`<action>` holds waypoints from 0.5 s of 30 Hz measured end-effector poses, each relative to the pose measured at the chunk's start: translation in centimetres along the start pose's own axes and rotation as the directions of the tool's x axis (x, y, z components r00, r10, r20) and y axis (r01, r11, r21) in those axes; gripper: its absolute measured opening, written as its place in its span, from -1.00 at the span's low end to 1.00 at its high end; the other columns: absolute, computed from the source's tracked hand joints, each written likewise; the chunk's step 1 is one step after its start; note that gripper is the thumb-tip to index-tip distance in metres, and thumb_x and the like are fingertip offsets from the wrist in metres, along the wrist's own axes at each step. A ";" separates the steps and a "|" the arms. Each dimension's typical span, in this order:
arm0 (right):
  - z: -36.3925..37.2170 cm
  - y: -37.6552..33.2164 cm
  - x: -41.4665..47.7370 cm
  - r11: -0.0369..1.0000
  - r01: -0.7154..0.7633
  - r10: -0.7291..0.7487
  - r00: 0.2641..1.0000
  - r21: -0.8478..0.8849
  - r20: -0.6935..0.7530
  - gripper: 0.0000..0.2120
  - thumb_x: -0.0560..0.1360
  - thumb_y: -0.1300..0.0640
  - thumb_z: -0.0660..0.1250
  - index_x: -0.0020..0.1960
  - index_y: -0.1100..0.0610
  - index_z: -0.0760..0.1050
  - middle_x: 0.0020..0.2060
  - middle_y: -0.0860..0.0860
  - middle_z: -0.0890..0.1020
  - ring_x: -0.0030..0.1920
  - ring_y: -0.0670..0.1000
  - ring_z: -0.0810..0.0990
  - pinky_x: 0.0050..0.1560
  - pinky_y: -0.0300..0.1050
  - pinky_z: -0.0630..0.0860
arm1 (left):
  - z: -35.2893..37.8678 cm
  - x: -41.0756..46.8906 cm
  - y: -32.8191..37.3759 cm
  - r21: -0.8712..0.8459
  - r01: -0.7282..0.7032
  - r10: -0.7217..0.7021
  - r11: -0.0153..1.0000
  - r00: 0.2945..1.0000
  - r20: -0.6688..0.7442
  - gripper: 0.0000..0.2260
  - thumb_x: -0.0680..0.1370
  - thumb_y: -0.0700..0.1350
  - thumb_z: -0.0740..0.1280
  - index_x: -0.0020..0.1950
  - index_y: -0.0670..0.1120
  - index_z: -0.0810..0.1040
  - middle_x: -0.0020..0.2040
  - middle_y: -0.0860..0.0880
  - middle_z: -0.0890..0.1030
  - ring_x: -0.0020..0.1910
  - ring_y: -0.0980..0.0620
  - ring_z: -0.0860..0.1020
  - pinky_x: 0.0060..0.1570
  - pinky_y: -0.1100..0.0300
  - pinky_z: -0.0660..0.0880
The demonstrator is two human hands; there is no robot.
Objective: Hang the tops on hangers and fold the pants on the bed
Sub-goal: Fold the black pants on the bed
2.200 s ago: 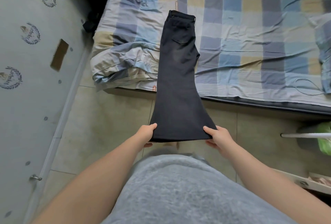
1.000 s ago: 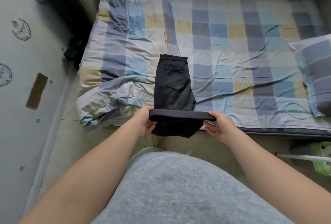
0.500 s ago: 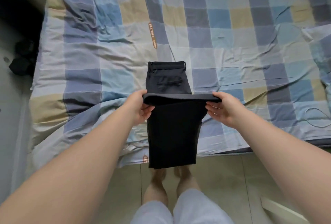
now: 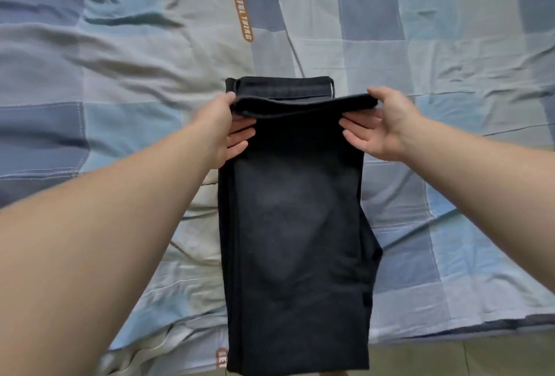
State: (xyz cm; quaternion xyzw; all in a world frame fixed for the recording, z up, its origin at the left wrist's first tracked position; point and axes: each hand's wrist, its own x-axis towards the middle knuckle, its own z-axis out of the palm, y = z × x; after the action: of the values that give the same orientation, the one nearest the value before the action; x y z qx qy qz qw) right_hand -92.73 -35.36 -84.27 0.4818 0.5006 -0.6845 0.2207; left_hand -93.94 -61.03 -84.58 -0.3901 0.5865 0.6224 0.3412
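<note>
- From where I stand, the long black cotton-like pants (image 4: pixel 297 240) lie lengthwise on the bed's blue, grey and yellow checked cover (image 4: pixel 120 75). Their near end hangs just past the mattress edge, over the tiled floor (image 4: pixel 450 357).
- The left hand (image 4: pixel 223 129) pinches the left corner of the leg hem (image 4: pixel 303 105), thumb on top and fingers tucked beneath. It is a narrow, firm hold on the cloth.
- The right hand (image 4: pixel 381 123) holds the right corner the same way, thumb over the edge and fingers reaching under.
- What has changed: a couple of seconds ago the legs stretched off the bed towards the person, with the hems held low by the waist. Since then both hands have carried the hems up and forward over the garment.
- The hem now hovers just short of the black waistband (image 4: pixel 279 85), slightly raised and not yet laid down.
- To my eye, this means the first fold, in half lengthwise, is nearly made. Lowering and squaring the hem on the waistband looks like the next move.
- The doubled layers seem a little skewed along the right side, so some smoothing may be needed.
- An orange printed label strip (image 4: pixel 240 4) sits on the cover well beyond the pants.
- No tops or hangers are in sight, so I cannot judge that part of the job.
</note>
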 end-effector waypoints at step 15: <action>-3.4 11.9 -4.2 0.968 -0.230 0.213 0.965 0.105 0.150 -0.61 0.61 -0.01 0.27 0.41 0.07 0.43 0.22 0.05 0.64 0.26 0.11 0.58 0.08 0.16 0.55 | 1.5 -7.2 -13.1 -0.057 0.006 -0.008 0.998 0.999 -0.035 -0.68 0.65 0.14 0.22 0.35 0.06 0.49 0.14 0.10 0.68 0.10 0.07 0.65 -0.02 0.08 0.56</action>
State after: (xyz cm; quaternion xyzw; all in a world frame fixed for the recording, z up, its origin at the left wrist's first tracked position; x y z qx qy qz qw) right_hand -80.06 -37.80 -86.33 0.4991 0.3845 -0.7163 0.3001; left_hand -79.19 -58.30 -84.26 -0.4125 0.5731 0.6306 0.3220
